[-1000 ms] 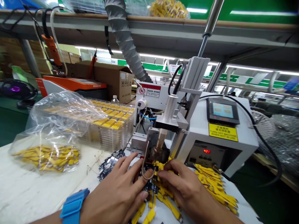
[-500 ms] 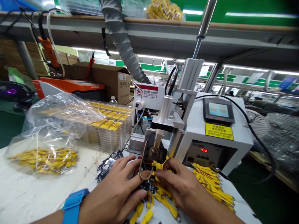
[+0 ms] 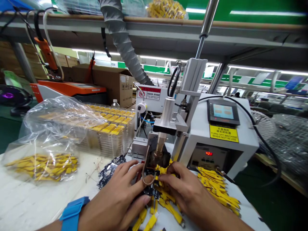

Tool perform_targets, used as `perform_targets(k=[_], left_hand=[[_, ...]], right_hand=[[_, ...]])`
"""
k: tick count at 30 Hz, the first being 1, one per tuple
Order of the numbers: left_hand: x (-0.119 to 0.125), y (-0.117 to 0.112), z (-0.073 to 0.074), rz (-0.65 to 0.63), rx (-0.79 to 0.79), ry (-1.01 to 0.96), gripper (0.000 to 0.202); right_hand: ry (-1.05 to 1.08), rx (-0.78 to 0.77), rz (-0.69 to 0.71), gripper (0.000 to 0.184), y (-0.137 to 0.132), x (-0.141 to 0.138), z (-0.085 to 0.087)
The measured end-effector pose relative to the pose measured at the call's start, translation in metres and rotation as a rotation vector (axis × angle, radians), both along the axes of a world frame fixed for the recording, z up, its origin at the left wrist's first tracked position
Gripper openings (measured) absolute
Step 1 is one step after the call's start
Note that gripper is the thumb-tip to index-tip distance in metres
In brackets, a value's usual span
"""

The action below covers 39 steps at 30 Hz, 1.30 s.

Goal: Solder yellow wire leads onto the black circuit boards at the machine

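My left hand (image 3: 115, 199), with a blue wristband (image 3: 72, 213) on its wrist, grips a small black circuit board (image 3: 150, 191) from the left. My right hand (image 3: 187, 192) pinches a yellow flat cable (image 3: 163, 179) at the board's edge. Both hands sit just below the brass tip of a hot-bar soldering head (image 3: 158, 150), whose lower end and fixture (image 3: 156, 159) stand directly behind the board. A thin brown wire loop (image 3: 145, 175) hangs in front of the fixture. My fingers hide most of the board.
Loose black circuit boards (image 3: 110, 171) lie left of my hands, and a heap of yellow cables (image 3: 216, 189) lies right. A plastic bag of yellow cables (image 3: 43, 165) and stacked clear trays (image 3: 108, 133) stand on the white bench (image 3: 29, 199). The white machine (image 3: 216, 128) rises behind.
The whole scene has drifted slightly left and up as my head turned. My hands stay at the board and cable, with no visible release.
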<state>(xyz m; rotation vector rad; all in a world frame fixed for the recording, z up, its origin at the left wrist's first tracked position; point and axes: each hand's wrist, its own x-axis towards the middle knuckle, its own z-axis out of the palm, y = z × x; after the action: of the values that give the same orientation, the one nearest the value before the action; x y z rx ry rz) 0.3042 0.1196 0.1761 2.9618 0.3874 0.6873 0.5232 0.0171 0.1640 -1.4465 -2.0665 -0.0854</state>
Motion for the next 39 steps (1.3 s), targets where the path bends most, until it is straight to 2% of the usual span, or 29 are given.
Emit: perform_targets(k=[11,21,30,39], left_hand=[[-0.0034,0.0041,-0.0102,0.014,0.001,-0.044,0.046],[0.0004,0.0050,-0.0086,0.003,-0.053,-0.082,0.042],[0.0005,0.0043,-0.0051,-0.020,-0.153,-0.088,0.047],[-0.0009,0.0033,-0.0055,0.012,-0.180,-0.064,0.045]], right_hand=[[0.034,0.019,0.009,0.030,0.0004,0.0015,0.0007],[0.027,0.010,0.006,0.030,0.0001,0.0007,0.0029],[0.023,0.024,0.019,0.029,0.0023,-0.0006,0.0052],[-0.009,0.073,0.044,0.027,0.0027,0.0003,0.0073]])
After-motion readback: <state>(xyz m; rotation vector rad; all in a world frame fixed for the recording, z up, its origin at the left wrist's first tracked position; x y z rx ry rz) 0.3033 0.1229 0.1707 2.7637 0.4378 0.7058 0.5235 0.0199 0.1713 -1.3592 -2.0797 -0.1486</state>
